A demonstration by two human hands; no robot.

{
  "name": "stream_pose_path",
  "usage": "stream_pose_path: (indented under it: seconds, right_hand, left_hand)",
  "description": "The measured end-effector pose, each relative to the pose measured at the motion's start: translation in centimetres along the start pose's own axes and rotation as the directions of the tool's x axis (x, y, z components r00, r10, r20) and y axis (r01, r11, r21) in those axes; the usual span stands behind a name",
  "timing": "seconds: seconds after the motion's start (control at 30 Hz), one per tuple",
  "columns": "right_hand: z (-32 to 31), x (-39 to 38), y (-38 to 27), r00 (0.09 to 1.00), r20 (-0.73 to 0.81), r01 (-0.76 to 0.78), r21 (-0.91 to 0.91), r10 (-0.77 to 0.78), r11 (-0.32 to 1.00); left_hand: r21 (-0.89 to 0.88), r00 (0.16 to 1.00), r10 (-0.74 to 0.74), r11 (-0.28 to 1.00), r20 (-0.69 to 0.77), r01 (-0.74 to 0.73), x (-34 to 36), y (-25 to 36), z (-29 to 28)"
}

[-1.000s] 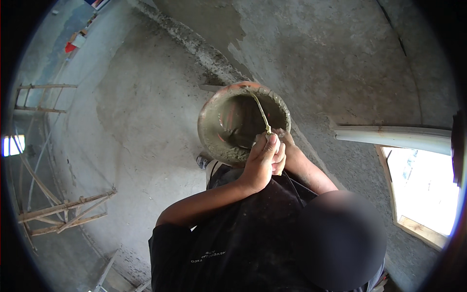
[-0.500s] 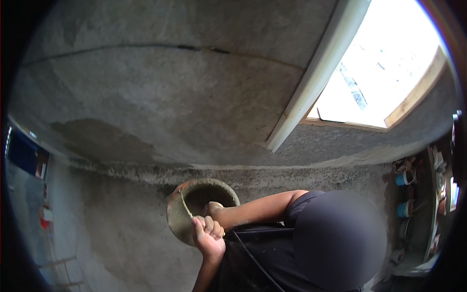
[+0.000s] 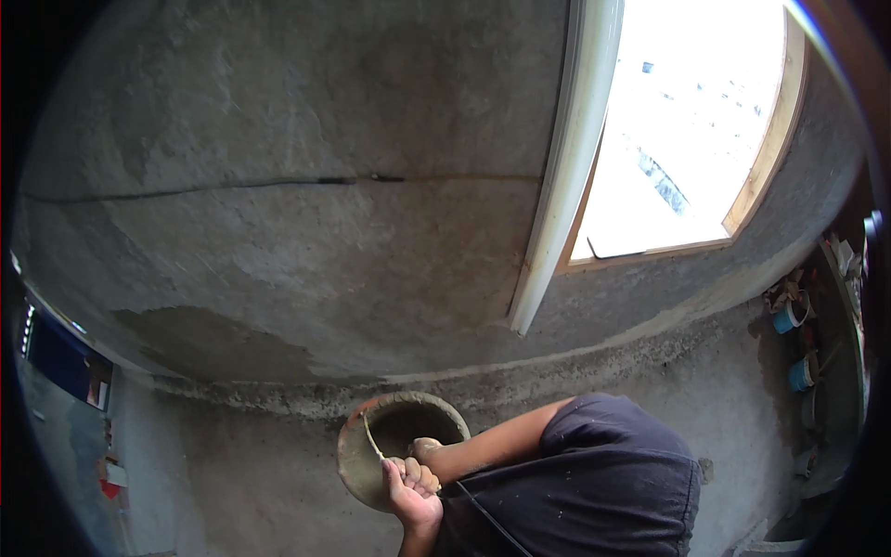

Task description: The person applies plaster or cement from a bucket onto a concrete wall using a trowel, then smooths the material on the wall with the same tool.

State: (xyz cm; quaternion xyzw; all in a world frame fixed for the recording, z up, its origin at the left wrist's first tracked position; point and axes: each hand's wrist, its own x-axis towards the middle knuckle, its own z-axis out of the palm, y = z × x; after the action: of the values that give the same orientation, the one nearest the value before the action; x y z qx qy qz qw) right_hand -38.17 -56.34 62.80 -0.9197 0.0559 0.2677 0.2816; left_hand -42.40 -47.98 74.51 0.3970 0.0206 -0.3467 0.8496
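A round bucket [image 3: 357, 464], smeared with grey-green mortar, tilts so that its mouth faces partly up. From its rim a thin curved handle [image 3: 372, 437] runs to my left hand [image 3: 413, 485], whose fingers are wrapped round it, palm turned up. My right arm reaches across from the right, in a dark sleeve. Its hand [image 3: 426, 449], coated in grey, is inside the bucket's mouth. The fingers of that hand are hidden, and the bucket's inside is too dark to make out what lies in it.
A grey plastered wall [image 3: 390, 251] rises ahead, with a cable [image 3: 213, 187] across it. A white pipe [image 3: 568, 158] stands beside a bright wood-framed window opening [image 3: 687, 139]. Blue containers [image 3: 800, 373] stand by shelving at the far right. A red-and-white item [image 3: 112, 478] is at left.
The view has tilted up, so wall, window and bucket sit lower in the picture. My left hand keeps its grip on the handle, and my right hand stays in the bucket.
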Motion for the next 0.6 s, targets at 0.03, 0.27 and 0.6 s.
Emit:
stream_pose_path:
  seconds: [0.03,0.27,0.6]
  right_hand:
    - [-1.2,-0.6,-0.1,0.944,0.233,0.318,-0.469,-0.232,0.824]
    - [-9.4,-5.0,1.0,0.917,-0.053,0.323,-0.480,-0.395,0.816]
    - [-5.5,-5.9,1.9,0.905,0.025,0.356,-0.594,-0.425,0.722]
  left_hand:
    - [-0.011,0.999,0.040,0.999,0.026,-0.040,0.2,-0.1,0.1]
    - [0.021,0.993,0.094,0.995,0.066,-0.095,0.0,-0.2,1.1]
    - [-0.089,0.985,-0.078,0.992,0.153,0.093,0.3,0.3,2.2]
